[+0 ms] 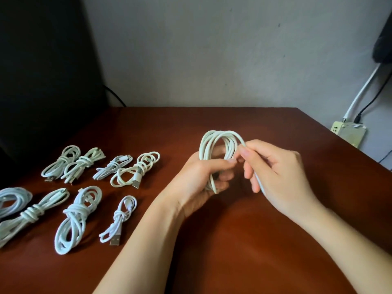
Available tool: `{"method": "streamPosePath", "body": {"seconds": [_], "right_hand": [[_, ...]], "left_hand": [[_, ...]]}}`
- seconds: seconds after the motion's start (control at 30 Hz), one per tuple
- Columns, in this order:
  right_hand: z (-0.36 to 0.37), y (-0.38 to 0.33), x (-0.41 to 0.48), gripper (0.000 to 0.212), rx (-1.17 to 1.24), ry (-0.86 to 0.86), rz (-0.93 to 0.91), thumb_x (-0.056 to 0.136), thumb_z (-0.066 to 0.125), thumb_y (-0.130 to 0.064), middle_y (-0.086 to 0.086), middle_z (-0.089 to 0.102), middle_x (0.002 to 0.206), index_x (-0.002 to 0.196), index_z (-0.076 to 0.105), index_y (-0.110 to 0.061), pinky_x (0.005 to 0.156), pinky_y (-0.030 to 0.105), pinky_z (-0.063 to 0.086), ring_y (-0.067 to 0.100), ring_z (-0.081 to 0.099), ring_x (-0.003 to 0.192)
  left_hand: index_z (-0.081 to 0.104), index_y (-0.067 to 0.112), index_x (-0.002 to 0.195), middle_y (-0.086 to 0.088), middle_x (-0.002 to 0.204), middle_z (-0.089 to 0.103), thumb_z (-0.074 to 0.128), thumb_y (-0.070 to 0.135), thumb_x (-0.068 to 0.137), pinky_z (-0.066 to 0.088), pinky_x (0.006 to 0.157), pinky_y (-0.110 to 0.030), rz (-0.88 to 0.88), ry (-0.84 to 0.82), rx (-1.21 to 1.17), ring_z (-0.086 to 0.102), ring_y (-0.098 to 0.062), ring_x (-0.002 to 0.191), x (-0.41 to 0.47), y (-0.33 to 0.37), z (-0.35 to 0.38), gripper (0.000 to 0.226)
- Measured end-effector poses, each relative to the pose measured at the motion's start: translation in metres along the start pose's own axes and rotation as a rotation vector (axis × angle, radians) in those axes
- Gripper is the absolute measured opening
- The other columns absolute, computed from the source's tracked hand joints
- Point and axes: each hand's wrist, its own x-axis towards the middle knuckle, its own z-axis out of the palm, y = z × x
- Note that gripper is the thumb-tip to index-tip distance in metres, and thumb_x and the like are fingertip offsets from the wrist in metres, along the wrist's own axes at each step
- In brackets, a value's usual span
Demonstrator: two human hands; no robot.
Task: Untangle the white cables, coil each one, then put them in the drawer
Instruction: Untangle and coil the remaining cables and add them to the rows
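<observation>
The brown desk [233, 251] is carrying two rows of tied white bundles [78, 217] on its left side. Above its middle the left hand [201, 179] is wrapping its grip round the loops of the white cable [218, 145], and the right hand [280, 175] is pinching the free tail [259, 184]. The cable is looking light, limp and springy, so I'm judging the gathered loops the place to hold. No readable lettering is showing anywhere.

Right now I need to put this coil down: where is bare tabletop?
Bare table runs behind the left hand and right hand to the wall, and between the forearms. Crowded: the left side, where coiled cables lie in two rows.
</observation>
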Motion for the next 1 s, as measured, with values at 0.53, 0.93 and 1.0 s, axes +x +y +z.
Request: {"method": "streamPosePath", "body": {"seconds": [0.53, 0.93, 1.0], "right_hand": [[-0.002, 0.000, 0.005, 0.042, 0.054, 0.011, 0.209, 0.088, 0.049, -0.039, 0.005, 0.062, 0.051, 0.061, 0.062, -0.009, 0.047, 0.021, 0.048, 0.016, 0.061, 0.040], [-0.013, -0.007, 0.013, 0.046, 0.234, -0.287, 0.576, 0.070, 0.058, -0.049, 0.014, 0.069, 0.060, 0.067, 0.073, -0.005, 0.051, 0.018, 0.053, 0.019, 0.068, 0.054], [-0.015, -0.005, 0.014, 0.044, 0.186, -0.281, 0.551, 0.069, 0.059, -0.048, 0.011, 0.069, 0.058, 0.065, 0.073, -0.007, 0.050, 0.016, 0.050, 0.019, 0.068, 0.053]], "left_hand": [[0.060, 0.007, 0.094, -0.006, 0.071, 0.053, 0.044, 0.018, 0.099, 0.027, 0.038, -0.015, -0.049, 0.069, -0.084, 0.038, -0.010, 0.050, 0.004, 0.001, 0.002, 0.020], [0.062, -0.002, 0.111, -0.013, 0.075, 0.044, 0.051, 0.012, 0.084, 0.032, 0.045, -0.016, 0.011, -0.074, 0.200, 0.040, -0.009, 0.057, -0.001, 0.001, -0.010, 0.032], [0.060, -0.004, 0.114, -0.013, 0.079, 0.041, 0.052, 0.013, 0.083, 0.033, 0.048, -0.017, 0.016, -0.063, 0.290, 0.040, -0.010, 0.060, 0.000, -0.001, -0.011, 0.036]]}}
